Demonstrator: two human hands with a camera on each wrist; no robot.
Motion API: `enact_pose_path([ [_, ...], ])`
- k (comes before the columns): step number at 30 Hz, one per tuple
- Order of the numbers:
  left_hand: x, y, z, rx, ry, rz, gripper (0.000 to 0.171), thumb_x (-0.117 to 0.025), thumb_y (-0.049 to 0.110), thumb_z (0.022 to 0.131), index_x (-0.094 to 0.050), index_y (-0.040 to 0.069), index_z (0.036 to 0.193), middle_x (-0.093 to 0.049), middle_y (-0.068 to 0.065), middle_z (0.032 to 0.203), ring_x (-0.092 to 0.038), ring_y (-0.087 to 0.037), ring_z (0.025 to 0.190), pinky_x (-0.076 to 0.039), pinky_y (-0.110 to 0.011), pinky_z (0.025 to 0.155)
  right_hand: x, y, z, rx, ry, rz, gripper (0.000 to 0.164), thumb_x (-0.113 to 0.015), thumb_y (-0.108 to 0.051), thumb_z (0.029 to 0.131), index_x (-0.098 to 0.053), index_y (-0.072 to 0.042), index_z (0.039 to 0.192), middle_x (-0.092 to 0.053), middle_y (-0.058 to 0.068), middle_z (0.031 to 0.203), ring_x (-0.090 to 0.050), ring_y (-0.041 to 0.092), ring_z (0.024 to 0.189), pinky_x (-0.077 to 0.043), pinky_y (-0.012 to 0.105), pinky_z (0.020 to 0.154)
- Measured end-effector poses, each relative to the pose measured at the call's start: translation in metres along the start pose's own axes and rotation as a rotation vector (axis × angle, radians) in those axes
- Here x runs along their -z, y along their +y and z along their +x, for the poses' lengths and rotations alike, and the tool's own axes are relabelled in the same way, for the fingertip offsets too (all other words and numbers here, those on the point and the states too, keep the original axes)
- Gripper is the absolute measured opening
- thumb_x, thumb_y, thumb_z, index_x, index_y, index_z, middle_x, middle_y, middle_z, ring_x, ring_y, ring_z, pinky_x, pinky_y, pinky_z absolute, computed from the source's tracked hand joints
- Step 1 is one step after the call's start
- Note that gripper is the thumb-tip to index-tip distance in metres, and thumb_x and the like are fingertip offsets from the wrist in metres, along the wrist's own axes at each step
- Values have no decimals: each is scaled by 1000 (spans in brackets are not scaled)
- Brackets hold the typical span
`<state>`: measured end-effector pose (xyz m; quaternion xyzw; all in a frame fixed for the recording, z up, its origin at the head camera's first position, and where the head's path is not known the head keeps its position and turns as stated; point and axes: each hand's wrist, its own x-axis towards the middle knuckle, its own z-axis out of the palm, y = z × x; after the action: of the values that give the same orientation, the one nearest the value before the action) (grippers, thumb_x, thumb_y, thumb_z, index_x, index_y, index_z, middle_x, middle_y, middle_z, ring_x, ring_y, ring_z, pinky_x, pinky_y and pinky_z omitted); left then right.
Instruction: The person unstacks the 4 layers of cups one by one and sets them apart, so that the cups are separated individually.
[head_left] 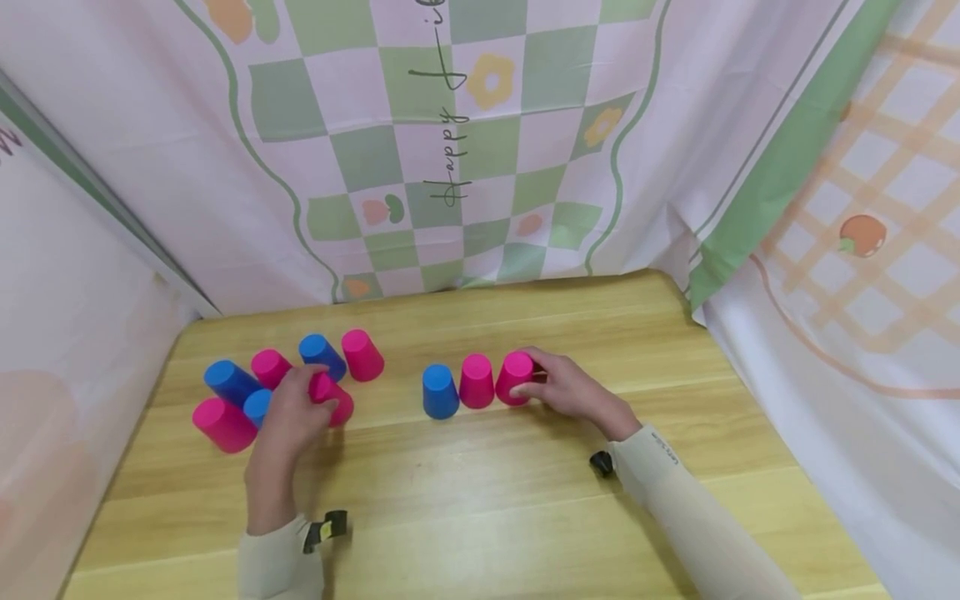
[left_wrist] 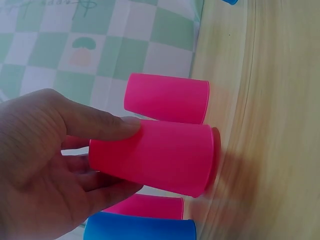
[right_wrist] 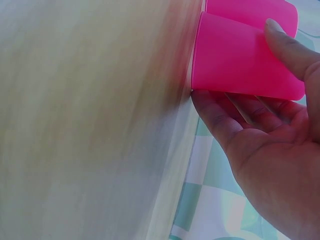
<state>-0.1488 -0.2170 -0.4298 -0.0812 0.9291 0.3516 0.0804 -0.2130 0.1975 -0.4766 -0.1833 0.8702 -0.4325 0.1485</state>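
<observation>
My left hand point(head_left: 295, 410) grips an upside-down pink cup point(left_wrist: 155, 155) between thumb and fingers. In the left wrist view that cup is slightly tilted, its rim close over the table. Around it in the left group stand pink cups point(head_left: 363, 356) and blue cups point(head_left: 231, 383), partly hidden by the hand. With thumb in front and fingers behind, my right hand point(head_left: 567, 385) holds another pink cup point(right_wrist: 240, 60), upside down with its rim at the tabletop. This cup ends a short row, beside a second pink cup point(head_left: 477, 382) and a blue cup point(head_left: 440, 392).
Everything stands on a light wooden table point(head_left: 480, 517). A checked cloth point(head_left: 435, 150) hangs along the back edge, with more printed cloth point(head_left: 840, 333) at the right and a pale cloth point(head_left: 75, 275) at the left.
</observation>
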Motion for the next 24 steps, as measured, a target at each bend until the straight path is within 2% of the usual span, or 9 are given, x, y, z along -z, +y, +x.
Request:
enact_pose_path([
  [6,0,-3,0,-5,15,31,64,-68,4,96,-44,-6,154,-45,-28,147,-48,-48,131,-52,-64,106,0,2,0,14,-5,13,44,-79,-26,96,-63,-19,136,-71,0,123,-66,21,114,-56,45,103],
  [24,-3,-4,3,-23,14,68,68,-68,3,94,-42,-5,156,-41,-30,151,-46,-50,133,-52,-65,105,0,-1,-1,11,-4,2,44,-79,-26,96,-63,-18,137,-71,1,124,-66,21,115,-56,45,103],
])
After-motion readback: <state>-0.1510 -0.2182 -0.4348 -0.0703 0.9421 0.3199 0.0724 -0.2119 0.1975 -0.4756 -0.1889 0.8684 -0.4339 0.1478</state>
